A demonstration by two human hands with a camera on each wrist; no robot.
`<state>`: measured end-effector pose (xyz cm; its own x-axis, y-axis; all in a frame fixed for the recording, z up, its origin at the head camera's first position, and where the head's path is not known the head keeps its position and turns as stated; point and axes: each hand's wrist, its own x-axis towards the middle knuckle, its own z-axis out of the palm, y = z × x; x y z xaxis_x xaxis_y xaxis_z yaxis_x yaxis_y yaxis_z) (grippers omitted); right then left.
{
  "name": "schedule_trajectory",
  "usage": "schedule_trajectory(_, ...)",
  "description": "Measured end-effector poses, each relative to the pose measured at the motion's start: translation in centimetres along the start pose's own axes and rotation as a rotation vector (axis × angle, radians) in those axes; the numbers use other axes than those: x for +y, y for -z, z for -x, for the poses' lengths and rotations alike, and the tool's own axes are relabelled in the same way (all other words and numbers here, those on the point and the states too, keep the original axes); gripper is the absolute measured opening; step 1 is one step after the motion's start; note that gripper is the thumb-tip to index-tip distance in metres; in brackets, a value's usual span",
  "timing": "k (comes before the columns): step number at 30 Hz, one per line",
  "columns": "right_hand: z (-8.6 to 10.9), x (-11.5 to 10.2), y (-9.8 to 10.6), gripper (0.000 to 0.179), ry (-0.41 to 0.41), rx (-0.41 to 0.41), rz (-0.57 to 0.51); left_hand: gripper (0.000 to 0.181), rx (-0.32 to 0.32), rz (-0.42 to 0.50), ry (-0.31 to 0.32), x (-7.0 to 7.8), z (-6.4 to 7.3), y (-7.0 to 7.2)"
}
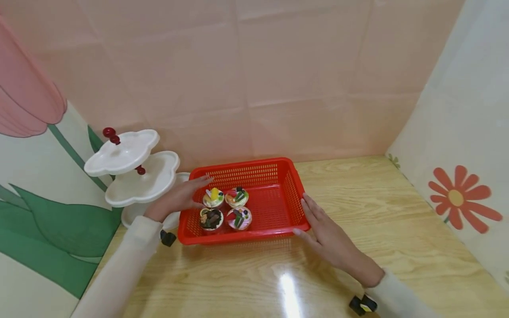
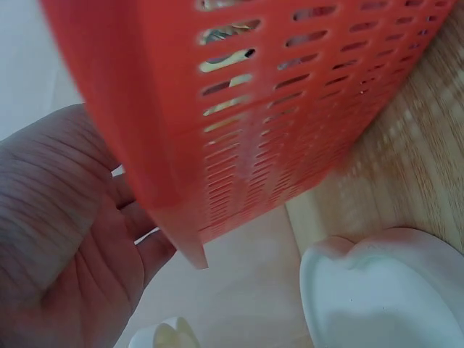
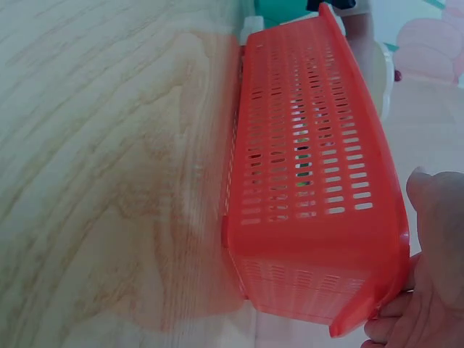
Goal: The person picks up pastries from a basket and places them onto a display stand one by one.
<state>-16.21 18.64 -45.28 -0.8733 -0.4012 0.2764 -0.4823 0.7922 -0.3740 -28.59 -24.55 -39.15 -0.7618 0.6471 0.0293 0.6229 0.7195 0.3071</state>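
A red slotted plastic basket [image 1: 270, 207] stands on the table, with several cupcakes [image 1: 238, 218] with fruit-like toppings grouped in its left half. My left hand [image 1: 180, 197] is at the basket's left rim, its fingers extended over the edge beside the cupcakes. In the left wrist view that hand [image 2: 87, 239] lies along the rim, and its fingertips are partly hidden. Against the right rim rests my right hand [image 1: 328, 238], fingers fairly straight and thumb near the front corner. The right wrist view has its fingers [image 3: 391, 319] touching the rim from outside.
A white tiered stand [image 1: 141, 181] with scalloped trays and red knobs stands close to the basket's left side, behind my left forearm. The wooden table [image 1: 350, 190] meets a pink wall covering [image 1: 298, 88] at the back and a flowered panel [image 1: 457, 132] at the right.
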Motion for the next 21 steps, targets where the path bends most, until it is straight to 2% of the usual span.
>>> schedule_trajectory(7, -0.7, -0.2, -0.2, 0.086, -0.025, 0.016, -0.034, 0.080, -0.029, -0.032, -0.009, -0.4, -0.9, -0.3)
schedule_trajectory(13, -1.3, -0.3, -0.5, 0.080, -0.069, 0.032, -0.046, 0.080, -0.076, -0.060, 0.027, -0.6, -1.7, -0.7)
schedule_trajectory(21, -1.8, -0.3, -1.4, 0.074, -0.060, 0.093, -0.053, 0.077, -0.116, -0.109, 0.051, -0.7, -2.4, -0.7)
